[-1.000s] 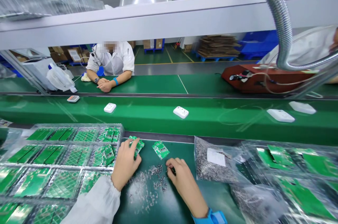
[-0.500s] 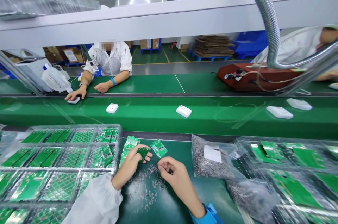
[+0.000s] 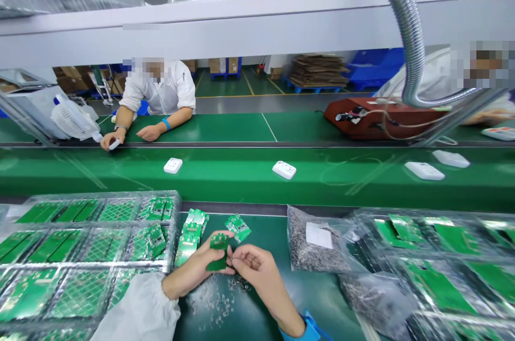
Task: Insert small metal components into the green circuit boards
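Note:
My left hand (image 3: 198, 266) grips a green circuit board (image 3: 218, 253) between thumb and fingers, above the green work surface. At the board's right edge, my right hand (image 3: 255, 266) is closed in a pinch; whatever lies between its fingertips is too small to make out. Below both hands is a scatter of small shiny metal parts (image 3: 217, 306). Several populated circuit boards (image 3: 190, 236) lie in a row left of my left hand. Just beyond the hands lies one more board (image 3: 238, 228).
Clear trays of boards stand on the left (image 3: 171, 255) and right (image 3: 396, 244). A bag of small metal parts (image 3: 316, 242) lies right of my hands. Behind runs a green belt (image 3: 225, 175) with white devices (image 3: 284, 170). Across it, a co-worker (image 3: 161, 94) holds a white device.
My left hand has turned the board more upright. My right hand has come up from the loose metal parts to the board's edge. The co-worker has lifted a white device off the belt.

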The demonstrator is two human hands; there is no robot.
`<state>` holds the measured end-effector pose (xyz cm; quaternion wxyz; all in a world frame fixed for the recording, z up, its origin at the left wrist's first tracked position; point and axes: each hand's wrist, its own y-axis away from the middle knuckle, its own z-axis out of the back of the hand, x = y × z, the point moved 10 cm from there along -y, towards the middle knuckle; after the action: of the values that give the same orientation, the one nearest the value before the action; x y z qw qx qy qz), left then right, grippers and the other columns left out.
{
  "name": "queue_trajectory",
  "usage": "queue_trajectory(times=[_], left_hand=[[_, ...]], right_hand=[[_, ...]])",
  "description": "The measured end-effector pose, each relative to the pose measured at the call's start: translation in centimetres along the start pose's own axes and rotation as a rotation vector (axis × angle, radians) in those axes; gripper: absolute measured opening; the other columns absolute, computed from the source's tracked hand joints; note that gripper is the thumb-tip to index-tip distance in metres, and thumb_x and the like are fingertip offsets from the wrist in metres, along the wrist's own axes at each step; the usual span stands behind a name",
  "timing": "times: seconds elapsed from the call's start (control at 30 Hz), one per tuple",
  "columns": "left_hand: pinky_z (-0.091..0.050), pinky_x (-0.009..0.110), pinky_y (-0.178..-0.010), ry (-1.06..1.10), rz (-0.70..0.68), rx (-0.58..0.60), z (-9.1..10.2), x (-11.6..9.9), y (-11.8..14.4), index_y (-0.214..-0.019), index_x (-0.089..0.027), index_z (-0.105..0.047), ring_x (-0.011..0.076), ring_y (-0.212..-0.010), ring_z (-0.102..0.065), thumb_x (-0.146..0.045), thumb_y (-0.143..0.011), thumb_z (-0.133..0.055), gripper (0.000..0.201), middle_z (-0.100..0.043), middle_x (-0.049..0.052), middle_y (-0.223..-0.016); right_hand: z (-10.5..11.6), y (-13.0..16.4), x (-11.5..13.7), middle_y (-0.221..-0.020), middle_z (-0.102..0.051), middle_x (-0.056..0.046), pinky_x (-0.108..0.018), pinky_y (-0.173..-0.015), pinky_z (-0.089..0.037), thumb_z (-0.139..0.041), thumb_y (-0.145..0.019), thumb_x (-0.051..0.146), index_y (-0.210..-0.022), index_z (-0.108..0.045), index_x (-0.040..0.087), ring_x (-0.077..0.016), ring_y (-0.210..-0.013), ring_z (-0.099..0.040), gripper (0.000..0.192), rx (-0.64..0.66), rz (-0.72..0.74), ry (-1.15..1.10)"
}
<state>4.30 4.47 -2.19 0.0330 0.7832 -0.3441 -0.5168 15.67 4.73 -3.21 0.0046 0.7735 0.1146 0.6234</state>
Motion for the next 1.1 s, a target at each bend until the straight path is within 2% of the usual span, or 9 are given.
queue_trajectory(times=[0.1,0.2,0.37,0.5,0.57,0.77,0.9,1.0,1.1], left_hand=[[-0.052,0.037,-0.088,-0.068,-0.038,-0.024,0.1,-0.3,-0.1,-0.136,-0.026,-0.054,0.0177,-0.089,-0.062,-0.029,-0.08,-0.075,0.06,-0.062,0.0,-0.098],[-0.051,0.033,-0.083,-0.148,-0.094,-0.049,0.3,-0.6,-0.3,-0.133,-0.024,-0.056,0.0177,-0.087,-0.061,-0.031,-0.082,-0.075,0.054,-0.062,0.0,-0.094],[-0.047,0.032,-0.084,-0.273,-0.142,-0.094,0.8,-1.0,-0.5,-0.127,-0.022,-0.06,0.0174,-0.082,-0.06,-0.034,-0.083,-0.077,0.048,-0.065,0.0,-0.089],[-0.047,0.033,-0.086,-0.255,-0.162,-0.113,1.0,-1.2,-0.4,-0.129,-0.022,-0.059,0.0186,-0.084,-0.062,-0.036,-0.082,-0.079,0.053,-0.067,0.001,-0.091],[-0.048,0.033,-0.086,-0.26,-0.188,-0.127,1.1,-1.5,-0.4,-0.129,-0.022,-0.059,0.0187,-0.084,-0.063,-0.037,-0.082,-0.08,0.054,-0.067,0.001,-0.091],[-0.046,0.032,-0.087,-0.356,-0.247,-0.15,1.3,-2.1,-0.4,-0.126,-0.023,-0.06,0.0197,-0.087,-0.063,-0.039,-0.082,-0.08,0.052,-0.066,0.0,-0.09],[-0.045,0.032,-0.086,-0.409,-0.261,-0.135,1.0,-2.1,-0.5,-0.126,-0.022,-0.059,0.0188,-0.085,-0.061,-0.039,-0.084,-0.078,0.049,-0.064,0.0,-0.089],[-0.046,0.032,-0.083,-0.393,-0.257,-0.112,0.8,-1.8,-0.5,-0.128,-0.022,-0.057,0.0177,-0.081,-0.06,-0.041,-0.086,-0.074,0.049,-0.063,0.0,-0.09],[-0.048,0.032,-0.08,-0.41,-0.227,-0.168,1.5,-1.5,-0.4,-0.13,-0.024,-0.056,0.0179,-0.078,-0.059,-0.046,-0.092,-0.065,0.046,-0.06,0.0,-0.091]], right_hand=[[-0.3,0.0,-0.1,-0.068,-0.068,-0.002,-0.027,-0.059,-0.051,-0.082,-0.072,0.062,-0.075,-0.069,0.018,-0.0151,-0.06,-0.061,0.045,0.027,-0.004,0.019],[-0.7,0.2,-0.1,-0.068,-0.066,-0.001,-0.028,-0.063,-0.052,-0.081,-0.076,0.054,-0.077,-0.068,0.019,-0.0153,-0.062,-0.061,0.037,0.038,0.013,0.031],[-0.7,0.4,0.4,-0.07,-0.065,-0.001,-0.027,-0.062,-0.049,-0.077,-0.081,0.045,-0.079,-0.067,0.02,-0.0152,-0.063,-0.058,0.027,0.005,0.063,0.141],[0.0,0.3,0.6,-0.073,-0.066,-0.001,-0.027,-0.064,-0.049,-0.076,-0.083,0.048,-0.087,-0.065,0.02,-0.0173,-0.068,-0.062,0.03,-0.074,0.08,0.134],[0.3,0.3,0.5,-0.073,-0.067,-0.002,-0.027,-0.063,-0.048,-0.074,-0.085,0.053,-0.085,-0.066,0.02,-0.017,-0.067,-0.06,0.034,-0.1,0.085,0.179],[0.2,0.5,1.1,-0.077,-0.071,-0.005,-0.027,-0.066,-0.048,-0.066,-0.092,0.055,-0.085,-0.073,0.02,-0.0191,-0.072,-0.063,0.037,-0.102,0.15,0.341],[0.2,0.7,1.7,-0.073,-0.071,-0.004,-0.027,-0.064,-0.048,-0.066,-0.092,0.052,-0.079,-0.072,0.02,-0.0183,-0.067,-0.062,0.035,-0.114,0.18,0.404],[0.1,0.6,1.7,-0.07,-0.07,-0.003,-0.026,-0.063,-0.048,-0.067,-0.091,0.05,-0.076,-0.072,0.02,-0.0178,-0.064,-0.062,0.034,-0.102,0.176,0.426],[0.4,0.6,1.6,-0.072,-0.072,-0.004,-0.027,-0.065,-0.049,-0.066,-0.091,0.053,-0.078,-0.073,0.02,-0.0187,-0.067,-0.064,0.037,-0.115,0.164,0.383]])
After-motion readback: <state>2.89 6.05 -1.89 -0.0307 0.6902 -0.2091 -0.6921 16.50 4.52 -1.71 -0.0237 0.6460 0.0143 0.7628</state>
